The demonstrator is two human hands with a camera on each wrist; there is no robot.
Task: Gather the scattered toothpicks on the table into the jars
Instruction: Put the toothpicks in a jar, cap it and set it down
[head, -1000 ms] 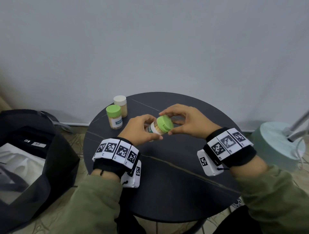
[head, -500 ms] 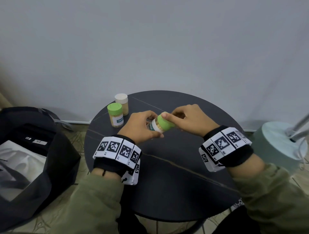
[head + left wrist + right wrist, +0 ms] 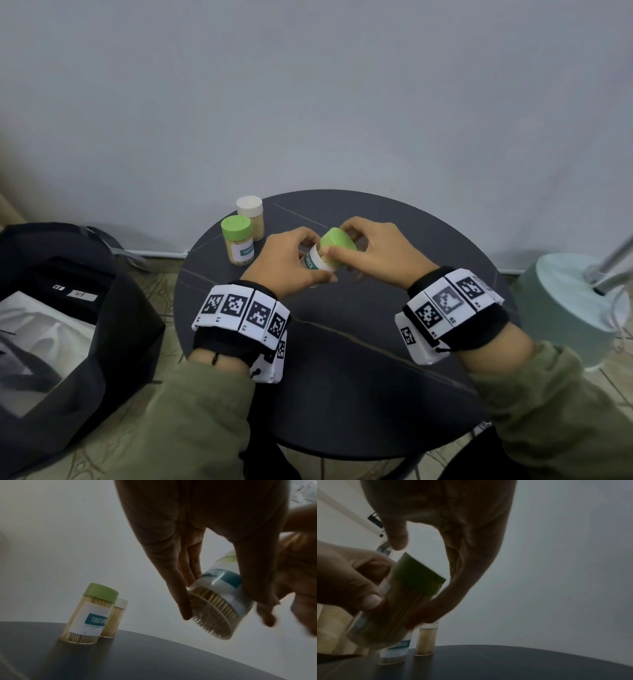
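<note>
Toothpick jar (image 3: pixel 315 262) tilted, held above the round table (image 3: pixel 342 377) between both hands. Left hand (image 3: pixel 284 262) fingers wrap the clear body; right hand (image 3: pixel 373 255) thumb and fingers pinch its green lid (image 3: pixel 337 245). Two more jars, green-lidded jar (image 3: pixel 237 244) and white-lidded jar (image 3: pixel 251 216), stand upright together near the table's far-left edge.

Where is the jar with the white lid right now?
In the head view the white-lidded jar stands upright at the far left of the round table, near the wall, just behind the standing green-lidded jar.
</note>
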